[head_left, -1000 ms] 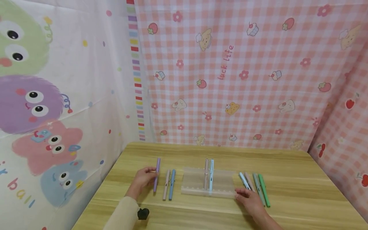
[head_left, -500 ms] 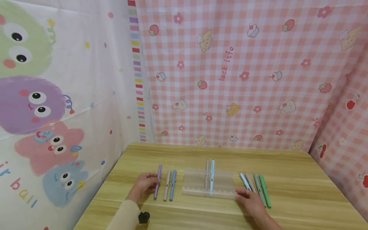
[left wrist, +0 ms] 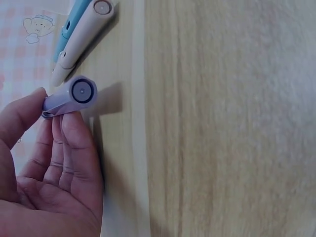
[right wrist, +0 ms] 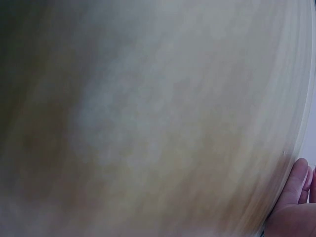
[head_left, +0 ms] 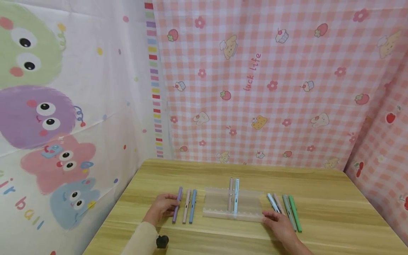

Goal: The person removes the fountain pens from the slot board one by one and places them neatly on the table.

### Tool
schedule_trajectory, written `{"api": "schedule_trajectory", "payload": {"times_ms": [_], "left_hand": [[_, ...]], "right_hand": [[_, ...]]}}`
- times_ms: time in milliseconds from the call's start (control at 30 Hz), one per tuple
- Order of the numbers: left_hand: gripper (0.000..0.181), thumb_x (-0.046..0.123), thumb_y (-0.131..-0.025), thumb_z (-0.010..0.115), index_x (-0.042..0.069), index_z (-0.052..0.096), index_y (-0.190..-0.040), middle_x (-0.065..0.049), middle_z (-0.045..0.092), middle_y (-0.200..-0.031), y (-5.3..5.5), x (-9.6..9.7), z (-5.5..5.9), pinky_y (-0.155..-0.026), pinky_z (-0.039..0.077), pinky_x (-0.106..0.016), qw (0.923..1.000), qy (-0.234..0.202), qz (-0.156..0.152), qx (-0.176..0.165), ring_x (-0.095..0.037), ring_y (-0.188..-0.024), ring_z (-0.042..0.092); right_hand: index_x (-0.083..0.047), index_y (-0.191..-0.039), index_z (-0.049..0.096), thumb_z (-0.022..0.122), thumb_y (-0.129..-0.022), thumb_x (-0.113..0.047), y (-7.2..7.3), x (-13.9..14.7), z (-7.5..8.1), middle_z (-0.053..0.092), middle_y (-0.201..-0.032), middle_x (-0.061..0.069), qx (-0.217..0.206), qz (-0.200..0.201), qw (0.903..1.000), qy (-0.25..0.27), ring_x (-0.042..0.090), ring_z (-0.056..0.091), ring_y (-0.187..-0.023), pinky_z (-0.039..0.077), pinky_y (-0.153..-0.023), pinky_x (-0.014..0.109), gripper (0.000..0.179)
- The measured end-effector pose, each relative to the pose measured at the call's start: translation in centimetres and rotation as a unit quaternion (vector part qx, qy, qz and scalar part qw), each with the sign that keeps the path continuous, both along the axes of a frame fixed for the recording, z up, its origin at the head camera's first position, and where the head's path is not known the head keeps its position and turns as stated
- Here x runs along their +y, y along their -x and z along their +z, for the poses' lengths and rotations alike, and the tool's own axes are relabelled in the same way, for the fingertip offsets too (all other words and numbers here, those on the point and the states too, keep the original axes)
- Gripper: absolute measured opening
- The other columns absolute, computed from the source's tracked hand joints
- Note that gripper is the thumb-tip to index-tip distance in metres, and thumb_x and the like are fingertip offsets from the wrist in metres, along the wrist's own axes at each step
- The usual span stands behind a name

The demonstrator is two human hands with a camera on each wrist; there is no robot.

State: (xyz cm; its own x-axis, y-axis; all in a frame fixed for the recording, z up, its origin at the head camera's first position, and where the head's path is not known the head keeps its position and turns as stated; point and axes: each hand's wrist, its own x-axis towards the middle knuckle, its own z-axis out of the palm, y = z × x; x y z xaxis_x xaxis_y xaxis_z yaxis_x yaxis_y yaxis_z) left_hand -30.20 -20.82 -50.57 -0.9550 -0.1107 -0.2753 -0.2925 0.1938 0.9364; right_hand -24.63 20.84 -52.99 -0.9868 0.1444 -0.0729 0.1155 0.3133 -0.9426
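In the head view my left hand (head_left: pixel 163 208) pinches a purple pen (head_left: pixel 177 205) between thumb and fingers, left of a pale pink pen (head_left: pixel 186 206) and a blue pen (head_left: pixel 193 206) lying on the table. The left wrist view shows the purple pen (left wrist: pixel 69 98) end-on, raised over its shadow. A clear plastic pen rack (head_left: pixel 216 214) with a notched front sits mid-table, bearing a brownish-pink pen (head_left: pixel 231 194) and a light blue pen (head_left: pixel 236 196) side by side. My right hand (head_left: pixel 280 226) grips the rack's right end with thumb and forefinger.
Right of the rack lie a pale blue pen (head_left: pixel 272 203), a pink pen (head_left: pixel 278 202), a grey-green pen (head_left: pixel 289 212) and a green pen (head_left: pixel 295 213). A checked cloth (head_left: pixel 255 88) hangs behind the wooden table (head_left: pixel 242 241), and a white printed cloth (head_left: pixel 105 141) hangs at left.
My left hand has drawn the purple pen toward the front of the table and slightly right, level with the two pens beside it. The right hand has kept its place at the rack.
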Motion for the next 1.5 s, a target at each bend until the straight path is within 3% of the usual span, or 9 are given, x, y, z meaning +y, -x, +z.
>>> {"api": "schedule_trajectory", "payload": {"times_ms": [500, 900, 1200, 1500], "left_hand": [[0.024, -0.002, -0.082, 0.072, -0.005, 0.065, -0.105, -0.006, 0.065, -0.075, 0.0, 0.9, 0.3, -0.054, 0.051, -0.026, 0.9988, 0.047, -0.012, -0.008, -0.014, -0.063, 0.059], [0.019, -0.001, -0.081, 0.074, -0.006, 0.065, -0.097, -0.005, 0.062, -0.071, 0.5, 1.1, -0.2, -0.052, 0.050, -0.027, 0.9936, 0.105, -0.024, 0.031, -0.014, -0.061, 0.056], [0.021, 0.000, -0.080, 0.074, -0.008, 0.063, -0.096, -0.006, 0.062, -0.070, 0.4, 0.8, -0.1, -0.051, 0.048, -0.027, 0.9930, 0.103, -0.024, 0.052, -0.014, -0.058, 0.056], [0.026, 0.001, -0.081, 0.072, -0.009, 0.063, -0.104, -0.008, 0.064, -0.078, 0.6, 0.7, 0.8, -0.055, 0.048, -0.028, 0.9936, 0.096, -0.013, 0.057, -0.016, -0.063, 0.057]], "right_hand": [[0.012, -0.112, 0.066, 0.067, -0.091, 0.000, -0.2, 0.0, 0.3, 0.069, -0.100, 0.010, -0.005, 0.001, 1.0000, 0.003, 0.013, 0.058, -0.088, 0.050, -0.070, 0.021, 0.024], [0.012, -0.112, 0.065, 0.066, -0.091, 0.001, -0.2, -0.1, 0.3, 0.068, -0.100, 0.009, -0.013, 0.001, 0.9998, 0.013, 0.013, 0.058, -0.087, 0.051, -0.069, 0.022, 0.024], [0.012, -0.113, 0.066, 0.067, -0.092, -0.001, -0.1, 0.0, 0.4, 0.068, -0.100, 0.009, -0.018, 0.003, 0.9997, 0.014, 0.012, 0.058, -0.087, 0.051, -0.070, 0.023, 0.024], [0.013, -0.113, 0.065, 0.066, -0.092, -0.001, -0.1, -0.1, 0.3, 0.068, -0.102, 0.011, -0.017, 0.007, 0.9997, 0.013, 0.013, 0.058, -0.088, 0.051, -0.071, 0.023, 0.025]]}}
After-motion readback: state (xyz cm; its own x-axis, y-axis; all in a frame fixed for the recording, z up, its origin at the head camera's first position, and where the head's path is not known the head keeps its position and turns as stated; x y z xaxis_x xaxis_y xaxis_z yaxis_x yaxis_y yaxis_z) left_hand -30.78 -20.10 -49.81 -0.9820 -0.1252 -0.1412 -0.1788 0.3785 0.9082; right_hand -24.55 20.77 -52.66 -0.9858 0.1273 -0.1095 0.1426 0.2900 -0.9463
